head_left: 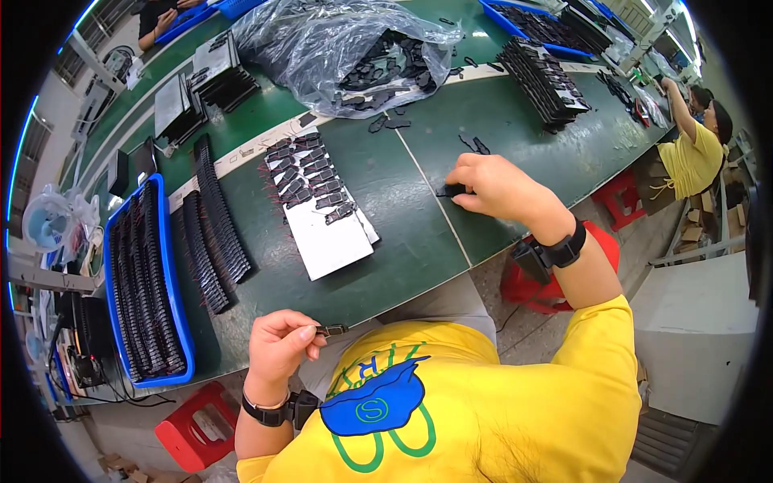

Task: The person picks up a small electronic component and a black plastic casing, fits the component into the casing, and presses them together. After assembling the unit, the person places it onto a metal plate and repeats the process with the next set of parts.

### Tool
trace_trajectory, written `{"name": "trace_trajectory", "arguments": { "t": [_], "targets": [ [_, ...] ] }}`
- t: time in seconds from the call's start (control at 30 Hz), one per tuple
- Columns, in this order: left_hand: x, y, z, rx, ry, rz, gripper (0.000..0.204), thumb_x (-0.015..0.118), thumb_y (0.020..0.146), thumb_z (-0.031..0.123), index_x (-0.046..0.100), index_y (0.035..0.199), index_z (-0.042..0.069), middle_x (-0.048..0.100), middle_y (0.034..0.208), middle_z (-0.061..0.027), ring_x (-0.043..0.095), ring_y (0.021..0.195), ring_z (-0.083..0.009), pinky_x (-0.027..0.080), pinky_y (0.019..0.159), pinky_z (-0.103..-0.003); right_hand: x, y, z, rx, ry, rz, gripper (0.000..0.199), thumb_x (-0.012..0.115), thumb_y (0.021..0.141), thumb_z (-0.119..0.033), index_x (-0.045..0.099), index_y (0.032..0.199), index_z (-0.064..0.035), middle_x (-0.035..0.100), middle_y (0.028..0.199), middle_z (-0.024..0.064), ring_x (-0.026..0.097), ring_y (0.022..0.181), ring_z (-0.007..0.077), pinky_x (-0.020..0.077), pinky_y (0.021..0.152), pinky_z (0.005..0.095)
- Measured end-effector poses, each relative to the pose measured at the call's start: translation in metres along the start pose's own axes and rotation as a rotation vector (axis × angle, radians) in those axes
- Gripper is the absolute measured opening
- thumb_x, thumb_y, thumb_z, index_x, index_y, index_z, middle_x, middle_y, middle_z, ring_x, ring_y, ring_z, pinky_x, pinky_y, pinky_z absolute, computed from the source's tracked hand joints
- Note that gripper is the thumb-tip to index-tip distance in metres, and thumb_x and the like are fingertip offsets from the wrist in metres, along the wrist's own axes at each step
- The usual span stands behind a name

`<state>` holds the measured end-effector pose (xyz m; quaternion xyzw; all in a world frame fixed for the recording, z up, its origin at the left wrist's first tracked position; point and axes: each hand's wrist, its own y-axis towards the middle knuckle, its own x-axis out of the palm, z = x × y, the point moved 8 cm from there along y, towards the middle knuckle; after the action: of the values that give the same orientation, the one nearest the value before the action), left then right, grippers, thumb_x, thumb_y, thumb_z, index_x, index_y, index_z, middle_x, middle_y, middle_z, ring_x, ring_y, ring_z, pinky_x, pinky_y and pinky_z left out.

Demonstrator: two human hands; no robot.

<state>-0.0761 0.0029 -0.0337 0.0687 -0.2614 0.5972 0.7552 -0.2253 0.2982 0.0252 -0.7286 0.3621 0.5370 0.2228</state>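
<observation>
My left hand [278, 346] is closed, pinching a small black rectangular part [332, 330] between thumb and fingers in front of the table's near edge. Over the table, my right hand [491, 187] has its fingers closed on a small flat black plastic piece [452, 191], mostly covered by the fingertips. A few loose black pieces [477, 145] lie just beyond that hand. Between my hands, farther in, a white board [326, 241] carries rows of small black parts [318, 173] with thin red wires.
A blue tray [181, 338] of lined-up black parts stands at left, beside long black rows [221, 209]. A clear plastic bag [298, 56] spills black pieces at the back. Stacked boards [547, 84] stand at far right. Red stools [197, 427] flank me; a co-worker [696, 161] sits right.
</observation>
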Motion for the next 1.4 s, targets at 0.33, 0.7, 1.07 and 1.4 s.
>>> {"name": "trace_trajectory", "arguments": {
  "t": [0.33,0.7,1.07,1.4],
  "targets": [
    [0.004,0.008,0.002,-0.147,0.082,0.095,0.014,0.064,0.089,0.009,0.065,0.093,-0.004,0.068,0.077,-0.0108,0.06,0.059,-0.01,0.049,0.053,-0.022,0.004,-0.007,-0.006,0.113,0.012,0.206,0.024,0.066,0.07,-0.004,0.062,0.093,-0.0015,0.06,0.085,0.0109,0.06,0.074,0.0252,0.0499,0.066,0.0323],
    [0.005,0.004,-0.003,-0.12,0.049,0.17,0.014,0.062,0.09,0.009,0.066,0.096,-0.004,0.069,0.078,-0.0126,0.063,0.058,-0.0117,0.051,0.051,-0.022,0.01,-0.018,-0.142,-0.253,0.527,0.333,0.031,0.07,0.067,0.006,0.062,0.097,0.0013,0.063,0.087,0.0122,0.061,0.069,0.0224,0.0491,0.062,0.0286],
    [0.009,0.001,-0.004,-0.116,0.101,0.176,0.016,0.061,0.091,0.01,0.066,0.098,-0.003,0.07,0.079,-0.0124,0.063,0.059,-0.0112,0.052,0.053,-0.022,0.016,-0.011,-0.199,-0.431,0.264,0.364,0.031,0.073,0.065,-0.001,0.063,0.094,0.0017,0.062,0.088,0.0134,0.063,0.071,0.0269,0.0514,0.059,0.0338],
    [0.015,0.002,-0.004,-0.135,0.086,0.129,0.018,0.059,0.093,0.012,0.065,0.101,-0.003,0.07,0.081,-0.0132,0.064,0.062,-0.0115,0.052,0.056,-0.022,0.03,-0.011,-0.201,-0.404,0.204,0.316,0.034,0.074,0.067,0.001,0.061,0.098,0.0029,0.065,0.095,0.0166,0.065,0.076,0.0299,0.0543,0.063,0.035]
  ]
}}
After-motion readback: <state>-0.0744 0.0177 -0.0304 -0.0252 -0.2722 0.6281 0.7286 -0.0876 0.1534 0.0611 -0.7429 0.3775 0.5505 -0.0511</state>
